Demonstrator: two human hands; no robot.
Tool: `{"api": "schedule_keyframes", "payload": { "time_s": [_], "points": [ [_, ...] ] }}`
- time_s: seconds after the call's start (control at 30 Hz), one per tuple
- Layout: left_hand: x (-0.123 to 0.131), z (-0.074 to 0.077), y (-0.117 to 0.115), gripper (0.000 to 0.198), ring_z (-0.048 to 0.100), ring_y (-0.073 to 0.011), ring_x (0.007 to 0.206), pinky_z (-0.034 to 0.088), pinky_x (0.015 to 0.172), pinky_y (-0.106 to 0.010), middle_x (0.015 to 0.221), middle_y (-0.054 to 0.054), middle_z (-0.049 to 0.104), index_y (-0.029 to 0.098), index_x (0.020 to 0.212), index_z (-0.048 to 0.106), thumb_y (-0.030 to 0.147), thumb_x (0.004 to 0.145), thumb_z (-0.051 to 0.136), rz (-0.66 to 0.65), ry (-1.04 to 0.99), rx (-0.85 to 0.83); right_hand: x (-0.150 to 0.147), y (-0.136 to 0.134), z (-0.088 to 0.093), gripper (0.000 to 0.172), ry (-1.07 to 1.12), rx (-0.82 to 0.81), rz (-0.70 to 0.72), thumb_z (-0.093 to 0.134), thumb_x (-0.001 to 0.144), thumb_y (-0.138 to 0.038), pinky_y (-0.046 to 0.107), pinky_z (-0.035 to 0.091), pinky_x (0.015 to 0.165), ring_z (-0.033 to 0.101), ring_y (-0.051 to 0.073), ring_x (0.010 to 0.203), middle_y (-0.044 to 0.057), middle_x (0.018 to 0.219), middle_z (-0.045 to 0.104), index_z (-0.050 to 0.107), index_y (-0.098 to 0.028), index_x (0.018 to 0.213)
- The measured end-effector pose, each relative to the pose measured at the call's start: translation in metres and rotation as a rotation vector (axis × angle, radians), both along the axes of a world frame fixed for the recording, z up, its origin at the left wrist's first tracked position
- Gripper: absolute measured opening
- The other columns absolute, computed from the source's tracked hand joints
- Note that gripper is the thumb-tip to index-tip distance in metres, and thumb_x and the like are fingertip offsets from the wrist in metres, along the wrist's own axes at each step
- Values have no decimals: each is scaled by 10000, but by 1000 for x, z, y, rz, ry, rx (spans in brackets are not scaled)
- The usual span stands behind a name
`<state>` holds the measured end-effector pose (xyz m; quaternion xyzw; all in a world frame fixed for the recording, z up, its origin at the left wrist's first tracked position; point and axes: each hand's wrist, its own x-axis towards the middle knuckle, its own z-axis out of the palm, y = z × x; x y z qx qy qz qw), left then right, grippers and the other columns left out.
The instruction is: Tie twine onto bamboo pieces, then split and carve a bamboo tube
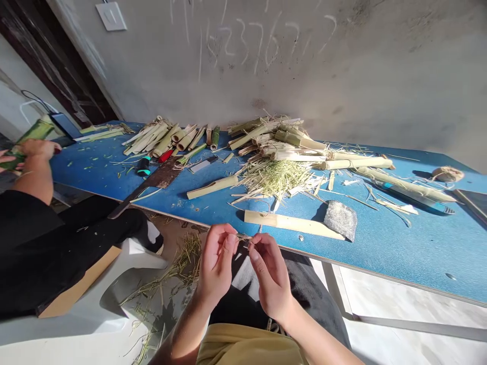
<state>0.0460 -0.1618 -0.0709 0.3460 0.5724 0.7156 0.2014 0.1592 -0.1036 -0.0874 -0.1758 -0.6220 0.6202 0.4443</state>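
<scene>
Just off the edge of the blue bench (384, 258), your left hand (216, 263) and right hand (271, 276) pinch a thin bamboo strip (244, 236), fingers clamped on it, near a flat bamboo slat (292, 224).

1. Strong sunlight lit the scene brightly, coming from the right of the view.
2. A hard, dark shadow fell leftward from the grey stone block (341, 220) onto the blue table (414, 253).
3. Sunlight fell full on the person's right hand (271, 276).
4. The white floor (384, 299) glared pale, nearly washed out.
5. The doorway frame (49, 61) sank into deep shadow.
6. Wide-angle distortion bowed the table's long edge toward the corners.
</scene>
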Motion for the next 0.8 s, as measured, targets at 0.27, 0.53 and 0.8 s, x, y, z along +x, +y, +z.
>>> {"api": "schedule_keyframes", "payload": {
  "time_s": [0.27,0.53,0.8],
  "points": [
    [-1,-1,1,311,482,-84,621,397,522,-164,792,25,556,224,1011,590,534,1021,619,54,10,59,1,-1,1,134,47,36,2,557,1097,-318,232,468,758,525,133,866,8,1011,563,594,-283,1221],
    [1,-11,0,287,551,-103,708,480,638,-193,855,12,592,239,1071,631,522,1032,609,46,10,27,-2,-2,-8,123,11,96,5,553,1093,-283,243,465,748,531,144,863,15,1010,581,597,-280,1208],
    [-1,-27,-14,495,584,-162,712,475,633,-268,887,-59,717,199,1056,709,639,1028,483,-58,-16,-105,-4,12,-1,151,-143,357,26,526,1086,-184,272,506,806,642,155,887,27,991,679,654,-253,1126]
  ]
}}
